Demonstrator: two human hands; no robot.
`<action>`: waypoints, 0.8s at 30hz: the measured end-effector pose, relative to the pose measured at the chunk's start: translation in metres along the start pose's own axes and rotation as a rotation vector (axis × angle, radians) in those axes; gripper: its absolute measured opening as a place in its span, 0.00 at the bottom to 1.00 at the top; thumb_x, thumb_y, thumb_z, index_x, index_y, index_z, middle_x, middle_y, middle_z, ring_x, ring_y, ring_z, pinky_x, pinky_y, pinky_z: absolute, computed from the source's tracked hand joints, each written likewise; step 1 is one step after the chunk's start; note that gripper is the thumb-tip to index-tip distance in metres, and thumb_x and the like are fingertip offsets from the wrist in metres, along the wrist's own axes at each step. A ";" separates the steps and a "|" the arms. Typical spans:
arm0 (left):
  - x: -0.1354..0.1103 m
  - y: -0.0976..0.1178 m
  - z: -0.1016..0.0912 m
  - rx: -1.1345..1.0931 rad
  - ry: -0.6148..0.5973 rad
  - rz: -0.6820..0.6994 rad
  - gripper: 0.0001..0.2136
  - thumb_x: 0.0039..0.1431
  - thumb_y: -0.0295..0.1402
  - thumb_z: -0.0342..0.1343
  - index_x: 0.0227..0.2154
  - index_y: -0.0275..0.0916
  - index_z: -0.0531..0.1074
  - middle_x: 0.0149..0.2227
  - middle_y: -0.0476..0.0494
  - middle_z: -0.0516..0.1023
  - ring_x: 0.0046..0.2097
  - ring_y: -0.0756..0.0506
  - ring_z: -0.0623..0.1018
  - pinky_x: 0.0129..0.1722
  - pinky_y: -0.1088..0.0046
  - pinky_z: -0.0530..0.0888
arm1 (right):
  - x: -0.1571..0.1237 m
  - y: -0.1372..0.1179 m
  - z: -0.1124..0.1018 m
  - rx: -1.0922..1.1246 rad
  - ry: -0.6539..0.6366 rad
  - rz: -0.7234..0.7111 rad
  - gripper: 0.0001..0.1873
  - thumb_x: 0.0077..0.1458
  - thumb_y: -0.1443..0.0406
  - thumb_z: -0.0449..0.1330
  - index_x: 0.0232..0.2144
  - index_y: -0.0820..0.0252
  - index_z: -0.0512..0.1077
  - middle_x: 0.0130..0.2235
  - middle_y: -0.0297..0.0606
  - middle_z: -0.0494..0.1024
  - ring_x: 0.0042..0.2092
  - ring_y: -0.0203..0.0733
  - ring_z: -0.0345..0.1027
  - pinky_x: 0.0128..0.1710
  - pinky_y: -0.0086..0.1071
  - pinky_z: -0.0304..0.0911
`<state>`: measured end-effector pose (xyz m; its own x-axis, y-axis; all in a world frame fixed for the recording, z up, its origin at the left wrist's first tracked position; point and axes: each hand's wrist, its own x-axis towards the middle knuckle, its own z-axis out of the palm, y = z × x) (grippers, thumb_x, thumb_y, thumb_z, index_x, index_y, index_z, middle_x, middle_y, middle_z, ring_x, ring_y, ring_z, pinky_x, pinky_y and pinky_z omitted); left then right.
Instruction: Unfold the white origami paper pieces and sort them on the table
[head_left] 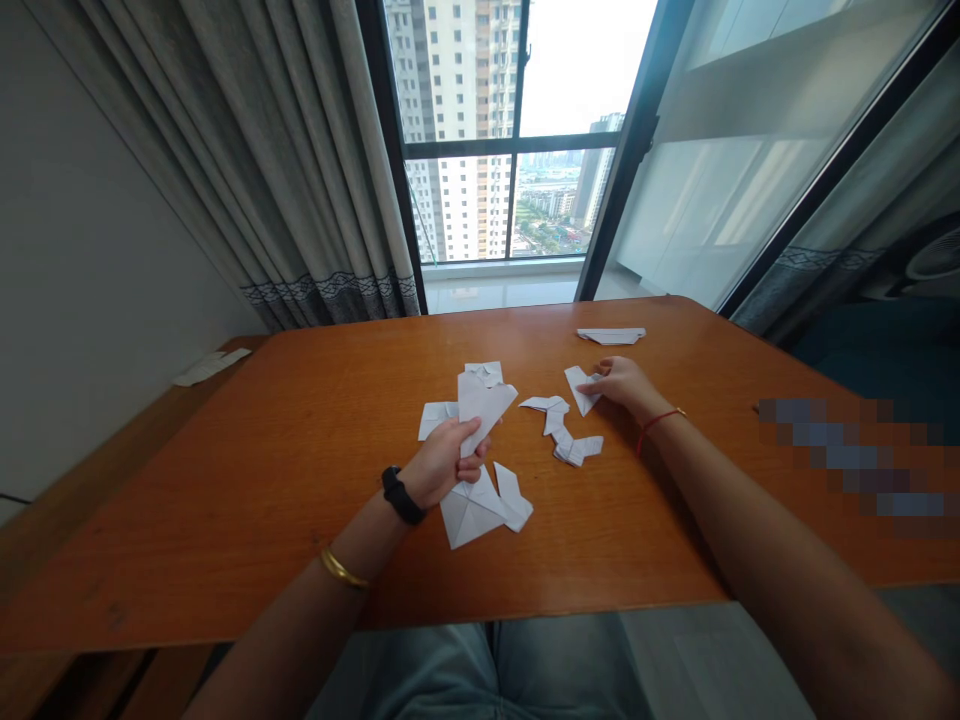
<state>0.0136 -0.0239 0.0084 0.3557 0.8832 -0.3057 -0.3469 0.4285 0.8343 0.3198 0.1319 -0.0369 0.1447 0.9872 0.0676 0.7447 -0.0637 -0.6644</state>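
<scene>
My left hand (448,462) is closed on a folded white paper piece (484,400), held up over other folded papers. Under and around it lie a square folded paper (471,518), a narrower folded strip (513,497), a small flap-like piece (436,418) and another at the back (484,372). With fingers and thumb, my right hand (624,385) pinches a small folded paper triangle (581,388) at the tabletop; I cannot tell whether it is lifted. Between the hands rests a bent chain of folded paper (561,430).
All this is on a brown wooden table (262,500). A long flat folded paper (611,336) lies near the far edge. More white paper (212,367) is on the ledge at left. A blurred patch (855,460) covers the table's right side. A window and curtains stand behind.
</scene>
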 end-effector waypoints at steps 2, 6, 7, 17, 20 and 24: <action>-0.001 0.001 0.001 0.004 0.007 -0.003 0.10 0.59 0.35 0.51 0.40 0.34 0.68 0.23 0.53 0.62 0.17 0.58 0.54 0.16 0.84 0.51 | -0.001 -0.001 -0.005 0.047 -0.099 0.048 0.21 0.29 0.62 0.71 0.30 0.66 0.76 0.28 0.41 0.78 0.30 0.44 0.69 0.29 0.32 0.60; -0.002 0.001 0.001 0.004 0.002 -0.020 0.09 0.59 0.34 0.50 0.39 0.34 0.67 0.23 0.52 0.63 0.17 0.58 0.55 0.16 0.84 0.51 | -0.006 -0.001 -0.015 0.091 -0.186 0.057 0.12 0.28 0.64 0.70 0.21 0.64 0.76 0.21 0.38 0.75 0.24 0.40 0.65 0.24 0.32 0.58; -0.002 0.002 0.001 -0.001 0.002 -0.026 0.09 0.59 0.34 0.51 0.39 0.34 0.67 0.23 0.52 0.63 0.17 0.58 0.55 0.16 0.84 0.52 | -0.007 -0.001 -0.018 0.100 -0.191 0.051 0.12 0.28 0.64 0.70 0.20 0.63 0.76 0.21 0.38 0.76 0.24 0.39 0.65 0.24 0.31 0.58; -0.001 0.007 -0.007 -0.155 -0.139 -0.273 0.15 0.62 0.39 0.47 0.40 0.32 0.71 0.22 0.52 0.60 0.16 0.59 0.51 0.14 0.86 0.48 | -0.044 -0.052 -0.038 0.952 -0.220 -0.217 0.21 0.36 0.55 0.71 0.33 0.55 0.73 0.23 0.27 0.66 0.22 0.30 0.57 0.24 0.30 0.58; -0.001 0.007 -0.009 -0.189 -0.201 -0.372 0.15 0.63 0.39 0.46 0.40 0.31 0.71 0.22 0.52 0.61 0.16 0.59 0.52 0.14 0.87 0.48 | -0.070 -0.080 -0.023 1.042 -0.372 -0.308 0.17 0.40 0.56 0.70 0.31 0.54 0.72 0.26 0.30 0.69 0.28 0.35 0.66 0.33 0.35 0.65; -0.001 0.008 -0.010 -0.187 -0.256 -0.454 0.18 0.65 0.39 0.43 0.41 0.30 0.71 0.21 0.52 0.60 0.16 0.60 0.49 0.14 0.87 0.46 | -0.095 -0.100 -0.010 1.008 -0.491 -0.453 0.13 0.45 0.56 0.68 0.29 0.56 0.71 0.33 0.34 0.71 0.35 0.38 0.68 0.41 0.39 0.67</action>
<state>0.0019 -0.0200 0.0106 0.6968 0.5374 -0.4751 -0.2497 0.8026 0.5417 0.2379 0.0427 0.0301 -0.4237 0.8548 0.2996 -0.2106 0.2287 -0.9504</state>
